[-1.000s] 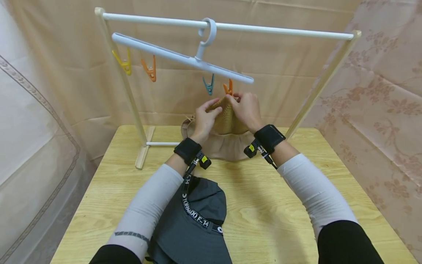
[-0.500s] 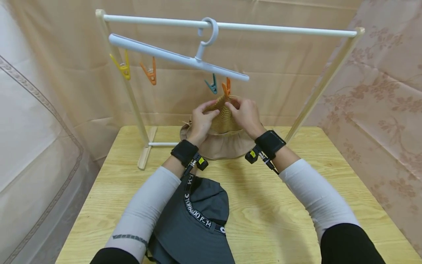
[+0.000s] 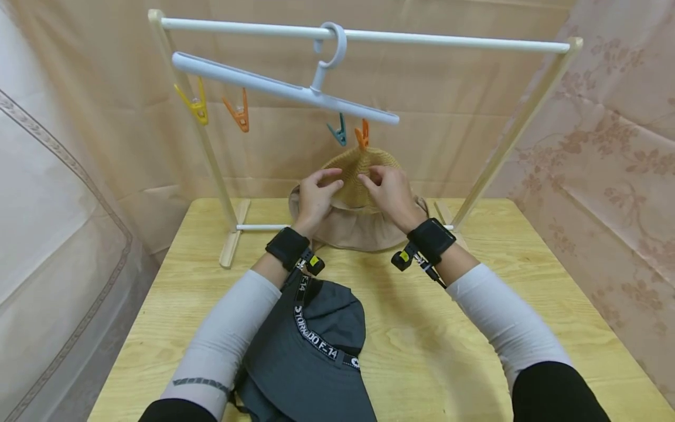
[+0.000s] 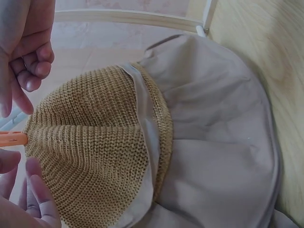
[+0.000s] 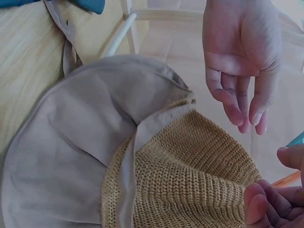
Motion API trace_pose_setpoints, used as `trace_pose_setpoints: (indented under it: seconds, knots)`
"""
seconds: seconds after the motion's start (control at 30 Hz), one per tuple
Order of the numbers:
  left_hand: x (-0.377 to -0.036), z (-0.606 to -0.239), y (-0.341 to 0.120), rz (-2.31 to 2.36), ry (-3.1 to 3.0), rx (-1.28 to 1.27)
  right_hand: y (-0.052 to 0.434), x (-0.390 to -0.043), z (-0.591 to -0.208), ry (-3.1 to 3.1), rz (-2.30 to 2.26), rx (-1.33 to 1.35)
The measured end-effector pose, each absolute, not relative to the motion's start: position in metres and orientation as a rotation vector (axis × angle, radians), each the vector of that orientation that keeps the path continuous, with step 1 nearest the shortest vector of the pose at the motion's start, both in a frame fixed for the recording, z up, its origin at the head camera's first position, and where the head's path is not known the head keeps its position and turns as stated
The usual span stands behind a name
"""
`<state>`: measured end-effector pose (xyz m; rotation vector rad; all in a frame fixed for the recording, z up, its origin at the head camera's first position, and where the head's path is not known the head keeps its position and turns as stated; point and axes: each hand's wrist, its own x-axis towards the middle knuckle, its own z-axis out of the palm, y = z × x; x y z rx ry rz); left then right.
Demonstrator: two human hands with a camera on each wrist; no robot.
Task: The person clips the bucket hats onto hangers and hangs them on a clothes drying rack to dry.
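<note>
A tan woven straw sun hat with a beige cloth brim [image 3: 358, 176] hangs by the tip of its crown from an orange plastic clothes peg [image 3: 361, 135], one of several pegs dangling from a pale blue plastic hanger [image 3: 285, 91] hooked over the white rail of a wooden-framed drying rack [image 3: 448, 42]. The left hand [image 3: 316, 196] and right hand [image 3: 387, 190] sit on either side of the crown, just below the peg, fingers loosely bent and holding nothing. In the wrist views the fingertips of both hands stand just clear of the woven straw, with the peg's orange tip biting the crown between them; whether any finger brushes the hat cannot be told. The cloth brim drapes down beneath the hands towards the light wooden table [image 3: 448, 328]. Nearer the person, under the left forearm, a dark grey cloth cap with a lettered black strap [image 3: 311, 351] lies flat on the tabletop. A teal peg [image 3: 338, 130] hangs just left of the orange one.
</note>
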<state>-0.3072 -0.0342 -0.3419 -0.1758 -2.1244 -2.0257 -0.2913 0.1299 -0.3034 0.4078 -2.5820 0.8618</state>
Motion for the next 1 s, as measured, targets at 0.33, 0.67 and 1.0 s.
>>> trace_pose_setpoints:
  seconds: [0.33, 0.67, 1.0]
  knots:
    - [-0.3, -0.349, -0.04, -1.966, -2.173, -0.214, 0.127, -0.28, -0.315, -2.642, 0.887, 0.371]
    - [-0.29, -0.357, -0.047, -1.703, -2.37, -0.307, 0.132, -0.265, -0.33, -2.708, 0.928, 0.338]
    - [-0.284, -0.371, -0.06, -1.62, -2.488, -0.313, 0.131, -0.25, -0.346, -2.731, 0.932, 0.334]
